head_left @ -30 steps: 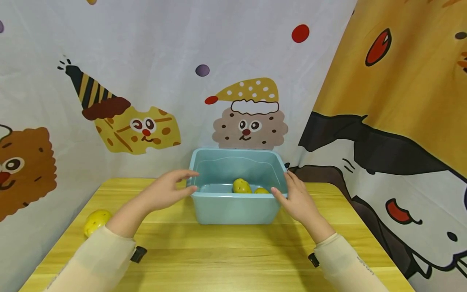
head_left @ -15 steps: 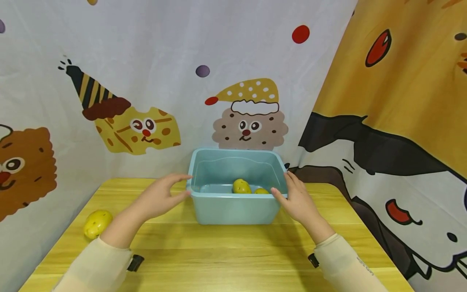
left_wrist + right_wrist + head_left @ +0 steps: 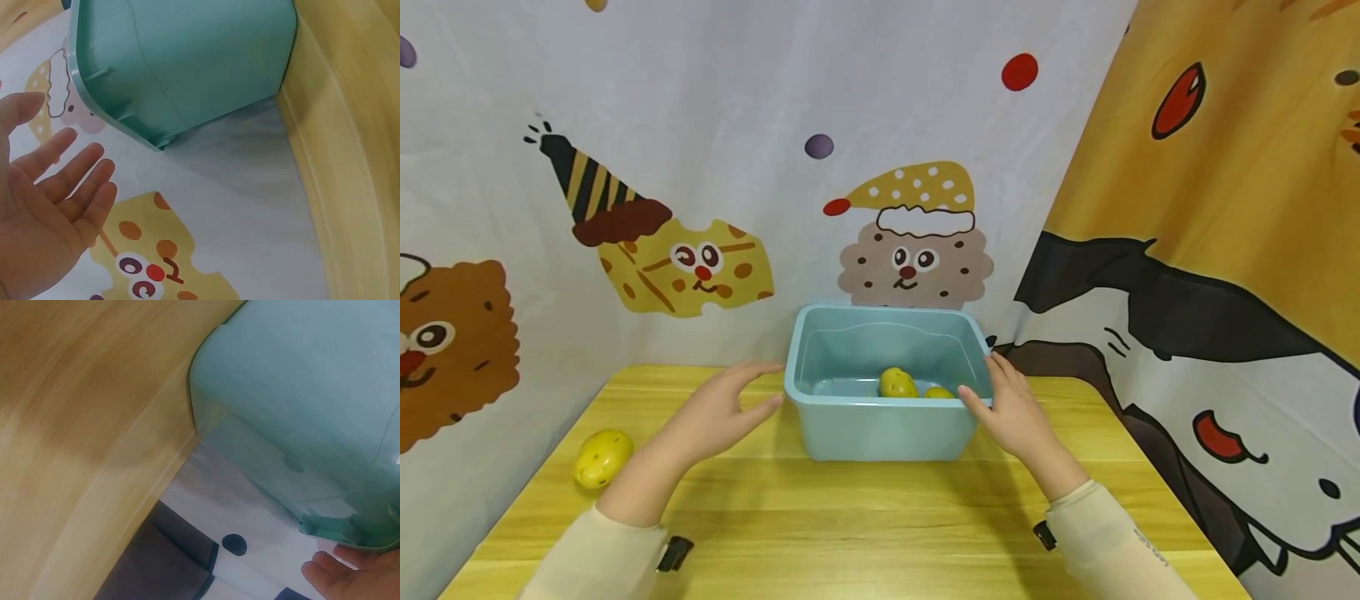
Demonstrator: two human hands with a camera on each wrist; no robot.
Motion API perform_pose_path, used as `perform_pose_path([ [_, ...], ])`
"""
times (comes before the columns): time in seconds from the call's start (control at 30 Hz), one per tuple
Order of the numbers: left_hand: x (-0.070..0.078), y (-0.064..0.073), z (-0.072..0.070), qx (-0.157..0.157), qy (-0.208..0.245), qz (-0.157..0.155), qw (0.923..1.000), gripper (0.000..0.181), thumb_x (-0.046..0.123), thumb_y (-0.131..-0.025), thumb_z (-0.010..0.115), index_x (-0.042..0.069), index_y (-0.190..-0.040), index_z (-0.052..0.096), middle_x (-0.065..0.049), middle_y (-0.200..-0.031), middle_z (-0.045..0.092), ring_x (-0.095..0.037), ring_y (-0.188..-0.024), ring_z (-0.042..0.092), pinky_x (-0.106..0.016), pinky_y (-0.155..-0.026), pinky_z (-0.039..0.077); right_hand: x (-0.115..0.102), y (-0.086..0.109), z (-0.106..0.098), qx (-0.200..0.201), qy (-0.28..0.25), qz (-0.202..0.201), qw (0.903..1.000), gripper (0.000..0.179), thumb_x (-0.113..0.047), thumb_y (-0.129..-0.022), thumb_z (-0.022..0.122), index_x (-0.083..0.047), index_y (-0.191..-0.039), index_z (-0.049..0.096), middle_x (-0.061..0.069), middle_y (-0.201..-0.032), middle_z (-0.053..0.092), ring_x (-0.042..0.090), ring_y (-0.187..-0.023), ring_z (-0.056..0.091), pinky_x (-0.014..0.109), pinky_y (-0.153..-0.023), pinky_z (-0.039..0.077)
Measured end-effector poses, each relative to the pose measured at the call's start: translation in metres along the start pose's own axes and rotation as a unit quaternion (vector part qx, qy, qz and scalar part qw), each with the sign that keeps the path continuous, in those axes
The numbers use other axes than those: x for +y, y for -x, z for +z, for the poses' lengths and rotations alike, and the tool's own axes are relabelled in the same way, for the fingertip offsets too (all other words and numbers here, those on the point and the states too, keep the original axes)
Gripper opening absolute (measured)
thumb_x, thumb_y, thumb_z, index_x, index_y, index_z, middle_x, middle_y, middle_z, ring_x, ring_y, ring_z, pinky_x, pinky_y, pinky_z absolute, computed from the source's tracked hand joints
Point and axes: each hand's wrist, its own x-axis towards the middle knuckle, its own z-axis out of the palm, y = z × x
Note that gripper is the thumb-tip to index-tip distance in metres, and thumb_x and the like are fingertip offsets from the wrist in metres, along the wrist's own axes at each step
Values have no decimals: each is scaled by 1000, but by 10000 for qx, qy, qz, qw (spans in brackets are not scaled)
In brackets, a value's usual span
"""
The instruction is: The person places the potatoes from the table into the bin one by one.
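Observation:
A light blue plastic bin (image 3: 880, 429) stands upright at the back of the wooden table. Two yellow, potato-shaped pieces (image 3: 897, 382) with small dark specks lie inside it, the right one (image 3: 938, 392) partly hidden by the front rim. My right hand (image 3: 1018, 408) holds the bin's right rim, thumb over the edge and fingers on the outer side. To the left of the bin, my left hand (image 3: 718, 412) is apart from it, fingers relaxed and palm bare in the left wrist view. Another yellow speckled piece (image 3: 603, 458) rests on the table beside my left forearm.
The table (image 3: 865, 533) has light wood grain and rounded far corners. Right behind the bin hangs a cartoon-printed curtain (image 3: 707, 100), which also runs down both sides. A small black device (image 3: 675, 553) sits at the left cuff, another (image 3: 1044, 535) at the right cuff.
My left hand has drawn back from the bin's left rim, moving left and slightly toward me. My right hand, the bin and the yellow pieces have stayed in place.

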Motion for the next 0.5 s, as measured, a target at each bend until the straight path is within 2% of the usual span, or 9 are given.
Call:
perform_pose_path([
  [0.3,-9,11,0,191,-399,-125,9989,50,33,-99,64,7,-140,56,-17,-142,55,-42,-131,49,-61,-106,39,1,0,1,3,10,5,10000,88,-61,-100,46,7,-153,29,26,-160,24,49,-142,27,68,-110,27],
  [0.5,-15,18,-1,276,-483,-281,9981,49,31,-99,64,5,-140,55,-19,-142,55,-43,-131,48,-61,-105,39,1,0,1,-33,-5,40,10000,88,-61,-100,46,7,-154,28,26,-160,23,48,-143,27,68,-110,28],
])
